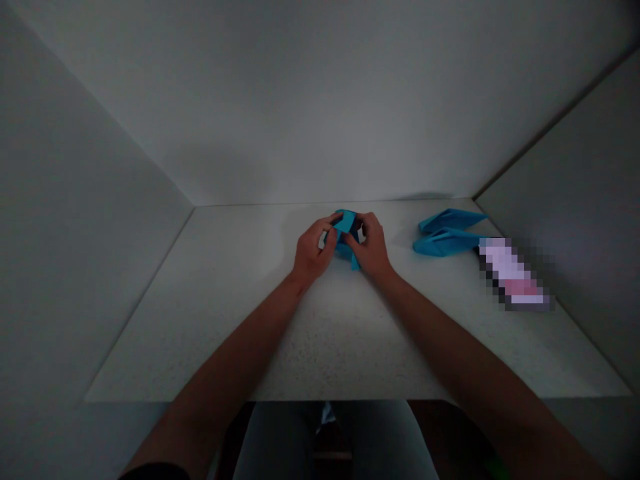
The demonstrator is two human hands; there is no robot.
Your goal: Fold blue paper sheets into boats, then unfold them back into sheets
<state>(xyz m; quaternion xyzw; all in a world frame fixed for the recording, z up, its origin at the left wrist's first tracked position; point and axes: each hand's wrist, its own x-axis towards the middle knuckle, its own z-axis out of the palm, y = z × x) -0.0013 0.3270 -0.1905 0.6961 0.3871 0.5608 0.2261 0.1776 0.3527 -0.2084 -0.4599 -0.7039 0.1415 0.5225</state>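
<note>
Clamping folded blue paper (pixel 345 223) between left hand (pixel 311 252) and right hand (pixel 373 247); overpressing risking crushed creases, slipping risking a drop.

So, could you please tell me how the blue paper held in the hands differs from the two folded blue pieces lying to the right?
The held paper sits between the left hand and right hand, while the folded pieces lie untouched on the table. The held paper looks compact and bunched; the pieces are long and pointed. Both are the same bright blue folded paper.
</note>
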